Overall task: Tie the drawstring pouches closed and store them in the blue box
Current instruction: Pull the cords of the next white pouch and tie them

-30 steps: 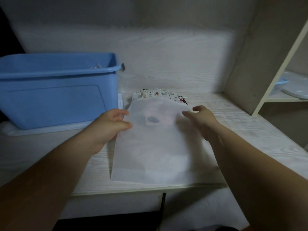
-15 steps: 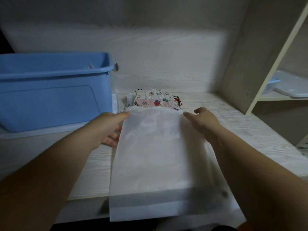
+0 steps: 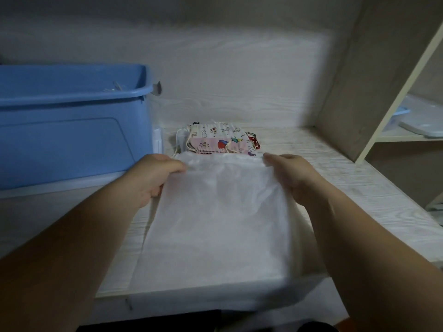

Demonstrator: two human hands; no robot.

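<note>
A large white drawstring pouch (image 3: 220, 226) lies flat on the wooden shelf, its lower end hanging over the front edge. My left hand (image 3: 153, 178) pinches its top left corner and my right hand (image 3: 290, 173) pinches its top right corner. Just beyond the top hem sits a small stack of printed pouches (image 3: 217, 140) with cream and red cords. The blue box (image 3: 72, 130) stands open at the left on a white lid; something pale shows just above its rim.
The wooden shelf (image 3: 359, 188) runs right to an upright divider panel (image 3: 354, 80). Behind the divider a lower shelf holds a pale lid or tray (image 3: 422, 121). A back wall closes the space behind the pouches.
Both hands have drawn the white pouch toward me, so its lower end now hangs over the front edge. The printed pouches beyond it have come fully into sight.
</note>
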